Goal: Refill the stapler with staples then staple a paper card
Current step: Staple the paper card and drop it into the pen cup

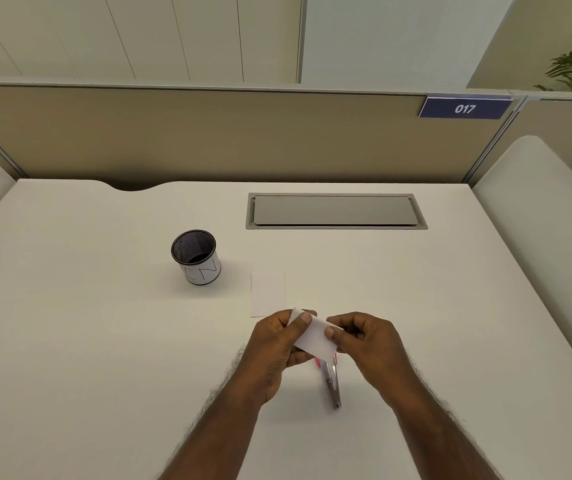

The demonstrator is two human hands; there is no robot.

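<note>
Both my hands hold a small white paper card [314, 339] above the desk, tilted down to the right. My left hand [277, 344] grips its left end with the thumb on top. My right hand [367, 341] pinches its right end. Below the card lies the stapler [332, 384], swung open, its metal rail pointing toward me and a bit of pink body showing under the card. A second white card [268, 293] lies flat on the desk just beyond my left hand.
A black mesh pen cup [196, 257] with a white label stands to the left of the cards. A grey cable hatch [336, 211] is set into the desk [104, 341] farther back. A beige partition closes the far edge.
</note>
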